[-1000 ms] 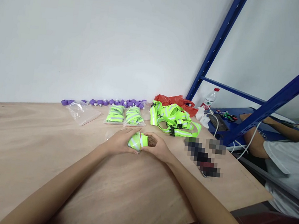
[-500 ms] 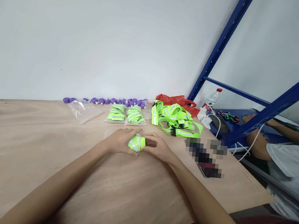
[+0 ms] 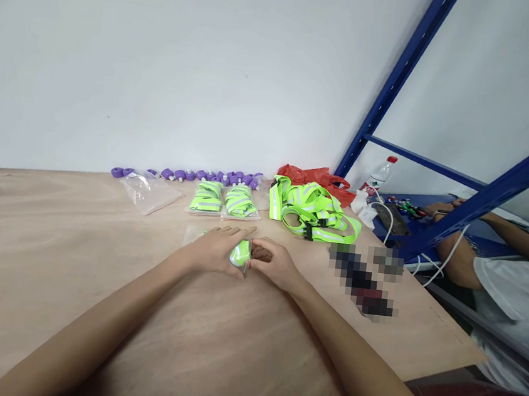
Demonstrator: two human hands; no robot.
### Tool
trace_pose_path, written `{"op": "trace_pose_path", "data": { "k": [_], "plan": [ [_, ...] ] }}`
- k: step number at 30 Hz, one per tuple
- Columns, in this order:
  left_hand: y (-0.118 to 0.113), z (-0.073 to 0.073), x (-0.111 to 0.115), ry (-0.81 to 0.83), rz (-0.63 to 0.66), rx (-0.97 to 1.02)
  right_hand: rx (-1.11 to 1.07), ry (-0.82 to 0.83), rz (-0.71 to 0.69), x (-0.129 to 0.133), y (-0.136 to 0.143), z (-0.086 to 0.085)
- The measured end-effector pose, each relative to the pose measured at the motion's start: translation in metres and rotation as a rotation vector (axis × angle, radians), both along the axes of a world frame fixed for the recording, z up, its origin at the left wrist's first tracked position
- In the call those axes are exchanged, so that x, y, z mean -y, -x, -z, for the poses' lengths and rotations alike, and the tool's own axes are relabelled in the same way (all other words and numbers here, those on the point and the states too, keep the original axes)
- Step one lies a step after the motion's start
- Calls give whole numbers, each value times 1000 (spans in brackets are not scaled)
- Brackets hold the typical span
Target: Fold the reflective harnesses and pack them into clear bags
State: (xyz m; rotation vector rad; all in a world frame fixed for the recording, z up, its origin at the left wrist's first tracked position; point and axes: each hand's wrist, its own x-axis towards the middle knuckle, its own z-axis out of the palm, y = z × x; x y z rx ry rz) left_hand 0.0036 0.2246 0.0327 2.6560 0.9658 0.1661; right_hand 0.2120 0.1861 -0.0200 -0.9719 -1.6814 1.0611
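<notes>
My left hand (image 3: 215, 249) is wrapped over a clear plastic bag with a folded neon green reflective strap (image 3: 240, 254) inside, low over the wooden table (image 3: 175, 327). At the bag's right edge, where a red line shows, my right hand (image 3: 275, 263) pinches the plastic with bent fingers. Beyond my hands lie two filled bags, one on the left (image 3: 207, 197) and one on the right (image 3: 239, 202), each with green strap in it. A loose pile of green straps (image 3: 313, 206) with black buckles is to their right.
Purple items (image 3: 210, 176) line the wall, with an empty clear bag (image 3: 149, 192) near them. Red plastic (image 3: 314, 177) lies behind the straps. A pixelated dark object (image 3: 364, 284) is on the right. Beyond stand a bottle (image 3: 380, 175), a blue frame (image 3: 392, 85) and a seated person (image 3: 515, 284).
The green strap that stuck out toward my right hand is now inside the bag. My right hand has moved slightly left, onto the bag's edge.
</notes>
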Motion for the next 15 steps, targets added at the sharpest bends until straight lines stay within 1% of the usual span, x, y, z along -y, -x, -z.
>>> {"op": "trace_pose_path", "data": {
  "k": [3, 5, 10, 15],
  "plan": [
    [8, -7, -2, 18, -33, -76, -26, 62, -1, 1, 1, 1],
    [11, -10, -3, 17, -37, -88, 16, 46, 20, 1, 0, 1],
    [9, -8, -4, 12, -26, -44, 167, -91, 38, 4, 1, -1],
    [6, -10, -2, 14, -22, 6, 192, -217, 50, 9, 9, -1]
  ]
}}
